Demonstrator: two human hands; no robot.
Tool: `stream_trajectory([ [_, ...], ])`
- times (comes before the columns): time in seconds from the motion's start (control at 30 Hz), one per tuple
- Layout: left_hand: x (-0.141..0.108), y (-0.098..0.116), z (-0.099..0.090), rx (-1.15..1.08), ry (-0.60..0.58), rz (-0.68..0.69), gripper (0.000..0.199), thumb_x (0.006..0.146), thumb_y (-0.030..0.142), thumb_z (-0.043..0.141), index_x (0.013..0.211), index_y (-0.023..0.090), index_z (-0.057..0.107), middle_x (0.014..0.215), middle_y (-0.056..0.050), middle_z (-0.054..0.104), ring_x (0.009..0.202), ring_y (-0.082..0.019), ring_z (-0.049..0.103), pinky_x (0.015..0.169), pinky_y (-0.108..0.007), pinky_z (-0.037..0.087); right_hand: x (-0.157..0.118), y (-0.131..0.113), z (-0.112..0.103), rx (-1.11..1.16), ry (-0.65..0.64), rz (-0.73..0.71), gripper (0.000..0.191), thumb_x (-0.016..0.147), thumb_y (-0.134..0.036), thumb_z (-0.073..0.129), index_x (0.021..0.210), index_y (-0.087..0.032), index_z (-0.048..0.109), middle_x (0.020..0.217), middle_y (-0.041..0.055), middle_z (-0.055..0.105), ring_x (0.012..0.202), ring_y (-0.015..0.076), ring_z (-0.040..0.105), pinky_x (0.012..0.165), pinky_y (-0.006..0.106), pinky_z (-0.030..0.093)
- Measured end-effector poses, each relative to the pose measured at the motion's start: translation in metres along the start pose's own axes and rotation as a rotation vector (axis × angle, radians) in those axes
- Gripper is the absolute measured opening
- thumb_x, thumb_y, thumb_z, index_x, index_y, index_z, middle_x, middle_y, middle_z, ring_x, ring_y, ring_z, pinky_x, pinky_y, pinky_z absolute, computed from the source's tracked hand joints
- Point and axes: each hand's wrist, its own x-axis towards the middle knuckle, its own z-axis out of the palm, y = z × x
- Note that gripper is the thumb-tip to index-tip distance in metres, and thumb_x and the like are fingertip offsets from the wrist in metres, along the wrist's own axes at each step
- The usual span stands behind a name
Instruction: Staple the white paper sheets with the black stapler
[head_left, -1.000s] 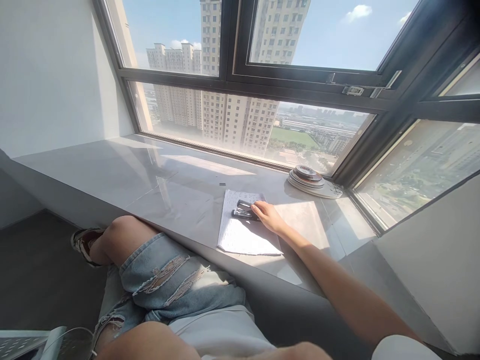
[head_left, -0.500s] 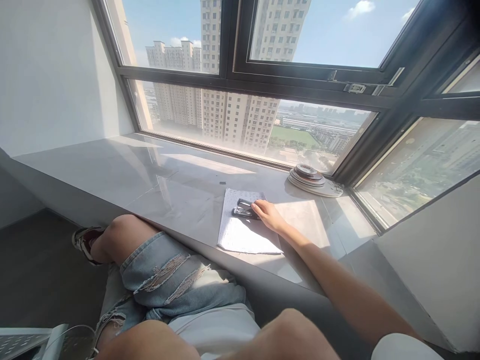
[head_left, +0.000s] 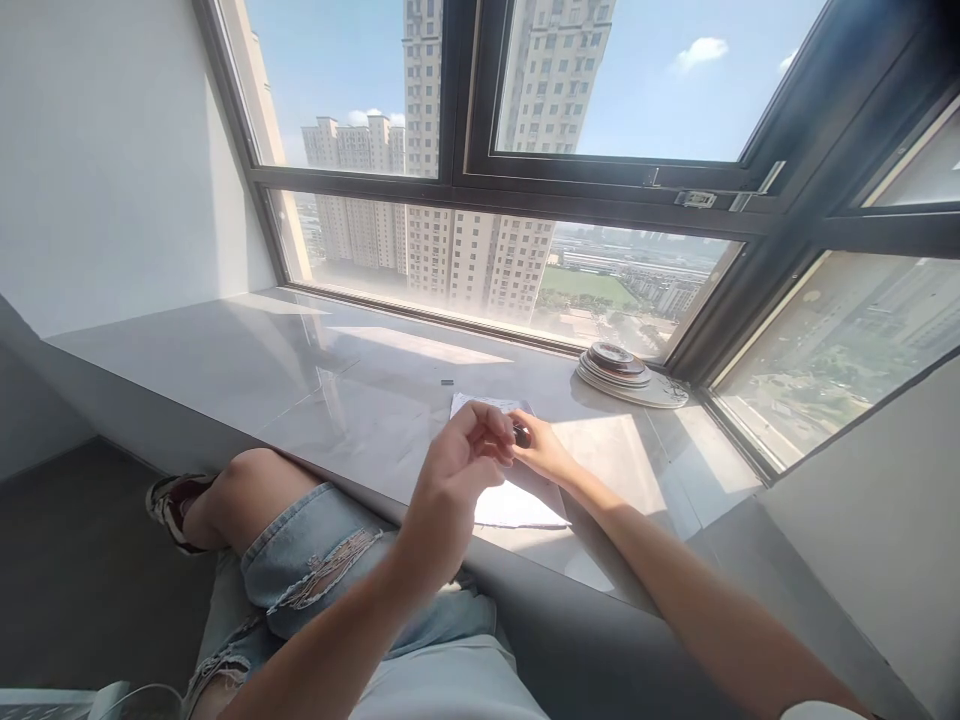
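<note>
My right hand (head_left: 541, 446) is closed round the stapler (head_left: 520, 436), a black one, over the stapled-looking stack of white paper (head_left: 517, 505) on the windowsill. Only a dark end of the stapler shows beside the right fingertips. My left hand (head_left: 459, 468) is in front of it, fingers curled inward and thumb bent towards them. It covers most of the stapler and part of the paper, and what its fingers hold, if anything, is hidden. Behind the paper lies a small dark strip (head_left: 447, 382).
A stack of plates (head_left: 613, 372) stands in the window corner at the right. The grey tiled sill (head_left: 360, 400) runs along the large dark-framed window (head_left: 525, 205). My bent legs in ripped denim shorts (head_left: 322, 550) are below its front edge. A white slatted object (head_left: 60, 703) shows at the bottom left.
My left hand has come up from below into view, in front of the stapler. The right hand stays over the paper with the stapler. The view has tilted slightly upward.
</note>
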Motion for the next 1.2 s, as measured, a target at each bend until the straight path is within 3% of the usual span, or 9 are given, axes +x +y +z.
stream_trajectory([
  [0.1, 0.05, -0.062, -0.013, 0.288, 0.075, -0.038, 0.018, 0.077, 0.009, 0.049, 0.088, 0.021, 0.057, 0.094, -0.005, 0.062, 0.093, -0.021, 0.059, 0.088, -0.038, 0.048, 0.002, 0.004, 0.001, 0.007, -0.038, -0.031, 0.044, 0.082, -0.046, 0.07, 0.118, -0.023, 0.065, 0.113, 0.0063, 0.069, 0.096, 0.0231, 0.063, 0.082, 0.033, 0.048],
  [0.17, 0.069, -0.102, -0.026, 0.483, 0.162, -0.061, 0.021, 0.08, 0.006, 0.046, 0.091, 0.021, 0.056, 0.101, -0.006, 0.063, 0.097, -0.022, 0.06, 0.092, -0.039, 0.048, 0.002, 0.005, 0.001, 0.026, -0.038, -0.001, 0.043, 0.084, -0.05, 0.068, 0.118, -0.023, 0.064, 0.113, 0.0066, 0.07, 0.094, 0.0226, 0.063, 0.081, 0.033, 0.048],
  [0.23, 0.075, -0.132, -0.038, 0.622, 0.234, -0.095, 0.024, 0.083, 0.003, 0.043, 0.094, 0.021, 0.055, 0.103, -0.008, 0.063, 0.098, -0.024, 0.06, 0.092, -0.041, 0.05, 0.002, 0.005, 0.001, 0.071, -0.003, 0.041, 0.039, 0.091, -0.055, 0.06, 0.113, -0.023, 0.065, 0.11, 0.0063, 0.07, 0.092, 0.0219, 0.062, 0.079, 0.032, 0.047],
  [0.33, 0.07, -0.156, -0.05, 0.872, 0.242, 0.053, 0.036, 0.08, -0.004, 0.039, 0.101, 0.02, 0.054, 0.108, -0.011, 0.059, 0.107, -0.027, 0.059, 0.094, -0.042, 0.051, 0.003, 0.006, -0.001, 0.136, 0.094, 0.11, 0.05, 0.1, -0.061, 0.037, 0.094, -0.021, 0.067, 0.089, 0.0044, 0.068, 0.081, 0.0204, 0.059, 0.072, 0.03, 0.044],
  [0.43, 0.066, -0.165, -0.054, 1.029, 0.12, 0.147, 0.042, 0.08, -0.007, 0.039, 0.109, 0.02, 0.053, 0.114, -0.012, 0.056, 0.112, -0.027, 0.058, 0.097, -0.043, 0.051, 0.004, 0.013, -0.002, 0.131, 0.148, 0.176, 0.06, 0.101, -0.065, 0.029, 0.074, -0.021, 0.059, 0.067, 0.0016, 0.056, 0.065, 0.0188, 0.051, 0.064, 0.029, 0.039],
  [0.6, 0.064, -0.175, -0.057, 1.068, -0.058, 0.137, 0.045, 0.087, -0.001, 0.042, 0.127, 0.019, 0.047, 0.128, -0.014, 0.054, 0.129, -0.027, 0.053, 0.11, -0.044, 0.046, 0.006, 0.023, -0.002, 0.067, 0.133, 0.22, 0.052, 0.097, -0.06, 0.036, 0.064, -0.022, 0.046, 0.061, 0.0006, 0.052, 0.06, 0.0175, 0.047, 0.06, 0.028, 0.033],
  [0.73, 0.061, -0.175, -0.061, 1.016, -0.125, 0.072, 0.045, 0.093, 0.008, 0.045, 0.136, 0.019, 0.043, 0.14, -0.016, 0.053, 0.137, -0.028, 0.05, 0.113, -0.042, 0.043, 0.007, 0.026, -0.001, 0.022, 0.126, 0.246, 0.047, 0.094, -0.056, 0.04, 0.06, -0.023, 0.039, 0.056, -0.0018, 0.043, 0.055, 0.0148, 0.038, 0.056, 0.027, 0.027],
  [0.97, 0.063, -0.167, -0.071, 0.792, -0.031, -0.138, 0.049, 0.088, 0.021, 0.059, 0.136, 0.023, 0.05, 0.145, -0.013, 0.057, 0.134, -0.03, 0.054, 0.11, -0.041, 0.044, 0.007, 0.027, -0.001, -0.005, 0.09, 0.261, 0.041, 0.094, -0.047, 0.04, 0.061, -0.022, 0.038, 0.056, -0.0029, 0.037, 0.055, 0.0138, 0.034, 0.054, 0.028, 0.023],
  [1.2, 0.074, -0.185, -0.086, 0.333, 0.091, -0.185, 0.047, 0.081, 0.008, 0.055, 0.126, 0.018, 0.059, 0.144, -0.014, 0.059, 0.138, -0.026, 0.052, 0.115, -0.04, 0.04, 0.006, 0.026, -0.001, -0.072, 0.081, 0.232, 0.04, 0.095, -0.046, 0.038, 0.063, -0.023, 0.033, 0.057, -0.0036, 0.035, 0.057, 0.0137, 0.032, 0.055, 0.027, 0.023],
])
